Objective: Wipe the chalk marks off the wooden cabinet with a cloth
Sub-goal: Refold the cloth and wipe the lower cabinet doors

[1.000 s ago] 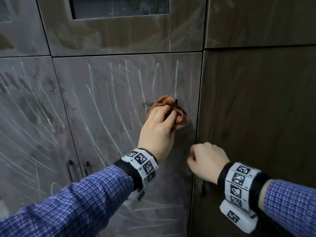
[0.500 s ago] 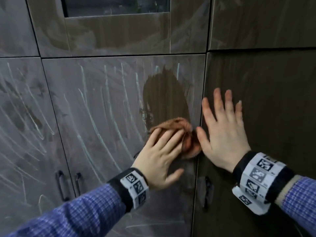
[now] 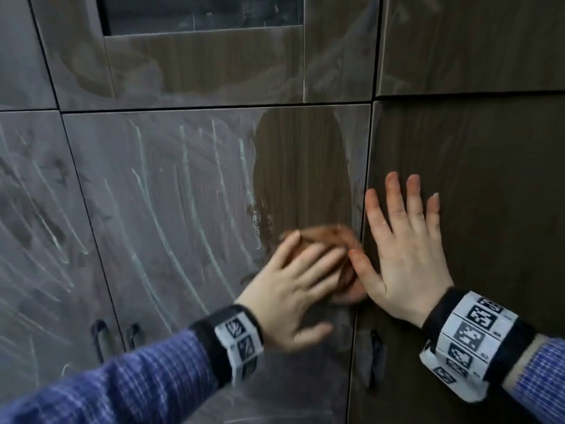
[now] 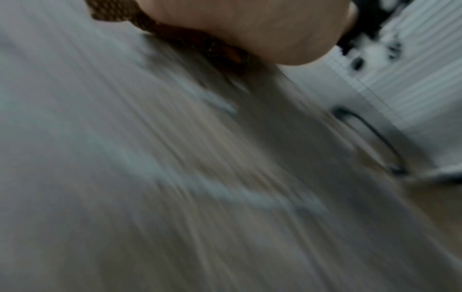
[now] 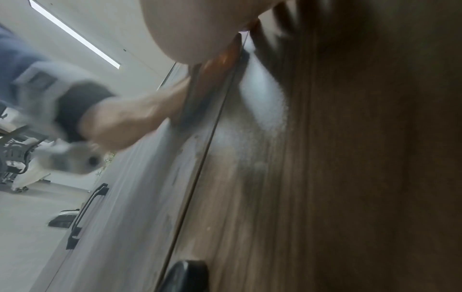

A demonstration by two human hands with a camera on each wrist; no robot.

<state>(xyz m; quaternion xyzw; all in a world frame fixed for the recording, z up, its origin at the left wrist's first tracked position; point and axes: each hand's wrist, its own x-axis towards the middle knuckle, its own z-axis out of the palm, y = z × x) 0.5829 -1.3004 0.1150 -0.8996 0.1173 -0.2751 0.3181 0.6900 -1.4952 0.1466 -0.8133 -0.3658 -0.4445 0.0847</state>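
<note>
A dark wooden cabinet door [image 3: 171,209] is streaked with pale chalk marks [image 3: 159,215]; a clean dark strip [image 3: 302,172] runs down its right side. A brown cloth [image 3: 330,237] lies bunched against the door at the foot of that strip. My left hand [image 3: 293,280] presses flat on the cloth with straight fingers. In the left wrist view the cloth [image 4: 200,37] shows under my palm, blurred. My right hand [image 3: 403,249] rests flat with spread fingers on the neighbouring clean door [image 3: 489,209], its thumb next to the cloth.
Black handles [image 3: 99,338] sit low on the chalked doors, and one more handle [image 3: 374,359] on the right door. Another chalky door [image 3: 30,224] is at the left. Upper panels [image 3: 198,65] carry a grey smear. The right wrist view shows the door gap [image 5: 200,170].
My left hand went from gripping the bunched cloth to pressing it flat, wiping down and leaving a clean strip. My right hand opened from a fist and laid flat on the right door.
</note>
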